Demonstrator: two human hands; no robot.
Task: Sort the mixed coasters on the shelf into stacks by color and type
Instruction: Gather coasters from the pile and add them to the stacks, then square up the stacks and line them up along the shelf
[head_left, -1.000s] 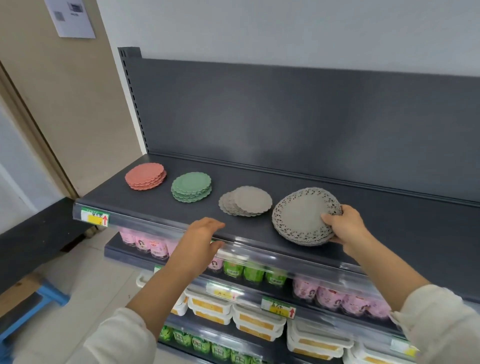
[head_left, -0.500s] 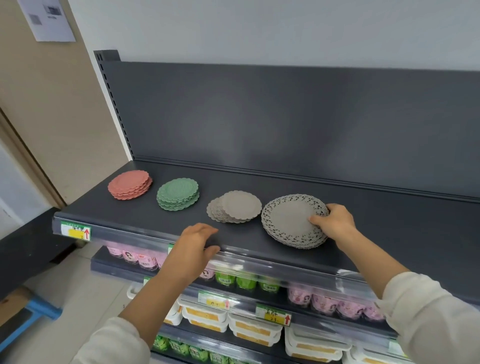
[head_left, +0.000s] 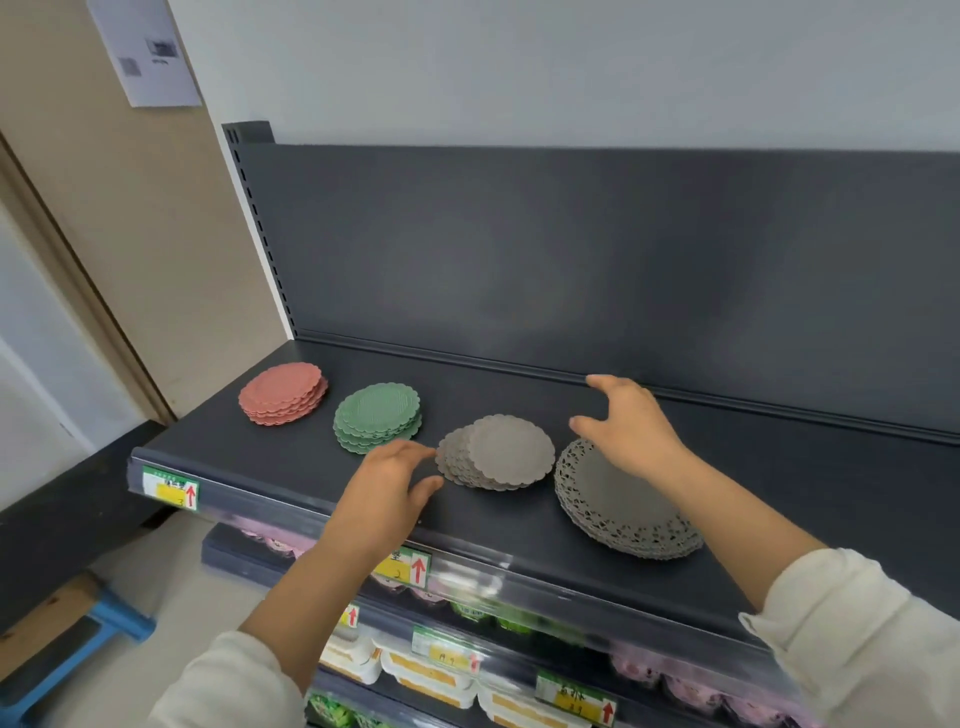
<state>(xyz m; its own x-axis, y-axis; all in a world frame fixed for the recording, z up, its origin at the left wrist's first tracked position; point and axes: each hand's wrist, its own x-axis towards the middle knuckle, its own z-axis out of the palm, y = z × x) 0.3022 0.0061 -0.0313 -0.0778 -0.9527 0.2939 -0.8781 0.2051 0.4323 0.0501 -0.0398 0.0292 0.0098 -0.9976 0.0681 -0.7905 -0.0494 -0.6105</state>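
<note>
Four coaster stacks lie in a row on the dark shelf (head_left: 779, 499): a red stack (head_left: 283, 392) at far left, a green stack (head_left: 377, 417), a fanned-out grey scalloped stack (head_left: 498, 452), and a bigger grey lace-edged stack (head_left: 621, 501) at right. My left hand (head_left: 387, 493) hovers just left of the grey scalloped stack, fingers apart, fingertips close to its edge. My right hand (head_left: 631, 428) is raised over the gap between the two grey stacks, fingers spread, holding nothing.
The shelf's front lip carries price tags (head_left: 171, 486). Lower shelves hold packaged goods (head_left: 426, 670). A dark back panel (head_left: 571, 260) rises behind the stacks. A blue stool (head_left: 88, 639) stands on the floor at lower left, beside a beige wall.
My right hand let go of the lace-edged stack and lifted up and left, fingers opening. My left hand rose from the shelf lip toward the grey scalloped stack. The camera moved closer.
</note>
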